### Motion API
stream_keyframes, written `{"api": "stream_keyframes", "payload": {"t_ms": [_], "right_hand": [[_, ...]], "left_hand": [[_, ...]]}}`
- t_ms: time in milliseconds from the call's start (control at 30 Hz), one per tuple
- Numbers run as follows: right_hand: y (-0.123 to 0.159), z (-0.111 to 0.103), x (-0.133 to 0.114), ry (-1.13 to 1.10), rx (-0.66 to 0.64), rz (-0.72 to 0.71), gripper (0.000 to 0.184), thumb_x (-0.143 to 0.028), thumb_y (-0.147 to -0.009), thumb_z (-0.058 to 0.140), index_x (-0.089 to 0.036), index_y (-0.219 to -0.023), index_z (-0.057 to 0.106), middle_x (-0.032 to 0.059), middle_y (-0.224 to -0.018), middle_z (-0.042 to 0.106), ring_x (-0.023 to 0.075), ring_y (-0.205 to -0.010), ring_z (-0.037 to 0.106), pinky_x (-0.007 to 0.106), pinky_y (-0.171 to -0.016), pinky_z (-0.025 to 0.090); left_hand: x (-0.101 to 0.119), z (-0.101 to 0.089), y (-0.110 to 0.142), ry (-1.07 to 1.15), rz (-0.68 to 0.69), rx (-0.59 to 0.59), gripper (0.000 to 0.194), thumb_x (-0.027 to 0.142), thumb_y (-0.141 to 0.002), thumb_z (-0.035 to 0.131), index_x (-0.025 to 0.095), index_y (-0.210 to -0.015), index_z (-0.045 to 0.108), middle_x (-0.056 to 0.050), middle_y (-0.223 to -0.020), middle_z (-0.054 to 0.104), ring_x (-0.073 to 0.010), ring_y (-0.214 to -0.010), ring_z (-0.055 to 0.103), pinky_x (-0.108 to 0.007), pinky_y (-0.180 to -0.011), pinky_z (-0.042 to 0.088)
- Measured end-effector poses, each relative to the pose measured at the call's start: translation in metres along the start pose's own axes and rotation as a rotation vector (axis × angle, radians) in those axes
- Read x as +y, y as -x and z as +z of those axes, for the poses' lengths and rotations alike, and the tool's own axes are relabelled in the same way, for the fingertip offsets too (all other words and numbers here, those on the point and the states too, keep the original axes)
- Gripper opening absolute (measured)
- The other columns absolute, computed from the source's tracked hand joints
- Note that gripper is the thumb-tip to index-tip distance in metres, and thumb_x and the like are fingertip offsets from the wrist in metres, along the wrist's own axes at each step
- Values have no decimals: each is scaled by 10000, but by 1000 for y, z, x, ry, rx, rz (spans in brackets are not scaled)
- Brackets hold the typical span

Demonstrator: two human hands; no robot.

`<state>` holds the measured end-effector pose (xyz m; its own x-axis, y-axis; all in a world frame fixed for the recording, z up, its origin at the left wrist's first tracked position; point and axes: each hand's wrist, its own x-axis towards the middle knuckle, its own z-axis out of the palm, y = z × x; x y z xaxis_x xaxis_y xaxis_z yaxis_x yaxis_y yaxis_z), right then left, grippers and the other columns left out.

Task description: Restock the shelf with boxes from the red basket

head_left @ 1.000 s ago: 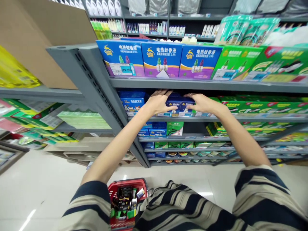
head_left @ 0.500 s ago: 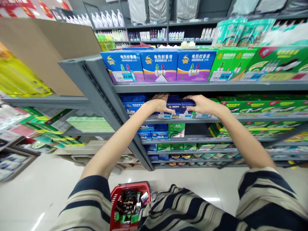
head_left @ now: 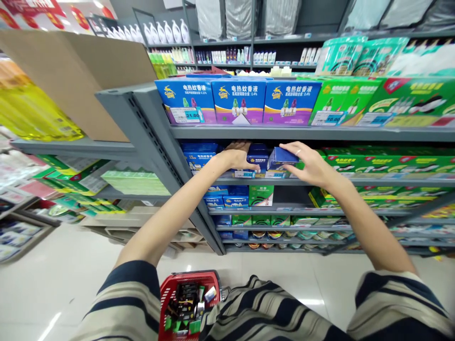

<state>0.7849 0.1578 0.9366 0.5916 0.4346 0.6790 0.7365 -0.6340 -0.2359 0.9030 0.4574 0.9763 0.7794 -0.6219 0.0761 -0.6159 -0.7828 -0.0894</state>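
On the second shelf my right hand [head_left: 308, 163] grips a small blue box of mosquito-repellent liquid [head_left: 280, 157], thumb low in front and fingers over its top. This box is turned and stands out of line with the row. To its left, my left hand [head_left: 239, 156] reaches in under the upper shelf. Its thumb rests across the front of a neighbouring blue repellent box [head_left: 258, 158], and its fingertips are hidden behind. A larger blue box [head_left: 200, 154] sits left of that hand. Price tags [head_left: 275, 174] line the shelf edge.
Above my hands runs a shelf edge [head_left: 302, 132] carrying large blue-purple boxes [head_left: 239, 100] and green boxes [head_left: 414, 102]. A grey upright post [head_left: 147, 128] stands at the left. A red shopping basket [head_left: 164, 292] with several items is on the floor below.
My right hand has shifted slightly right, turning its blue box away from the neighbouring one. My left hand keeps its place at the row. The view has tilted a little.
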Motion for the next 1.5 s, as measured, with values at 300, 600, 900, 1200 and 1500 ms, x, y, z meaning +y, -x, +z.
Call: {"api": "stream_keyframes", "payload": {"t_ms": [300, 600, 900, 1200, 1500], "right_hand": [[-5, 12, -23, -139, 22, 54, 655, -478, -1065, 714, -265, -1662, 549, 131, -1613, 620, 358, -1485, 618, 534, -1302, 518], [-31, 40, -16, -207, 34, -8, 581, -432, -1049, 730, -207, -1564, 581, 167, -1555, 650, 349, -1448, 641, 507, -1269, 531], [-44, 43, -5, -134, -25, -31, 585, -410, -1090, 687, -250, -1638, 564, 141, -1592, 618, 356, -1487, 595, 535, -1321, 481], [-38, 74, 8, -39, 71, 54, 586, -397, -1130, 632, -231, -1689, 578, 125, -1660, 596, 317, -1571, 535, 533, -1387, 415], [-48, 91, 17, -53, 12, 45, 555, -368, -1131, 655, -162, -1645, 615, 151, -1654, 606, 286, -1591, 546, 483, -1392, 414]], "left_hand": [[-5, -6, 26, 181, 222, 287, 634, 491, -1128, 428, 182, -1660, 582, -138, -1662, 629, -293, -1576, 566, -451, -1371, 396], [19, 15, 74, 472, 302, 580, 676, 542, -1096, 686, 228, -1683, 563, -167, -1550, 646, -281, -1380, 689, -431, -1216, 571], [16, 17, 56, 403, 250, 577, 552, 393, -1075, 699, 213, -1591, 618, -146, -1484, 715, -295, -1397, 666, -492, -1259, 536], [14, 24, 46, 275, 195, 584, 507, 434, -1118, 598, 187, -1559, 638, -156, -1533, 681, -317, -1470, 598, -533, -1320, 465], [5, 29, 37, 224, 118, 545, 448, 396, -1073, 623, 163, -1445, 706, -165, -1484, 707, -324, -1474, 597, -516, -1323, 463]]}}
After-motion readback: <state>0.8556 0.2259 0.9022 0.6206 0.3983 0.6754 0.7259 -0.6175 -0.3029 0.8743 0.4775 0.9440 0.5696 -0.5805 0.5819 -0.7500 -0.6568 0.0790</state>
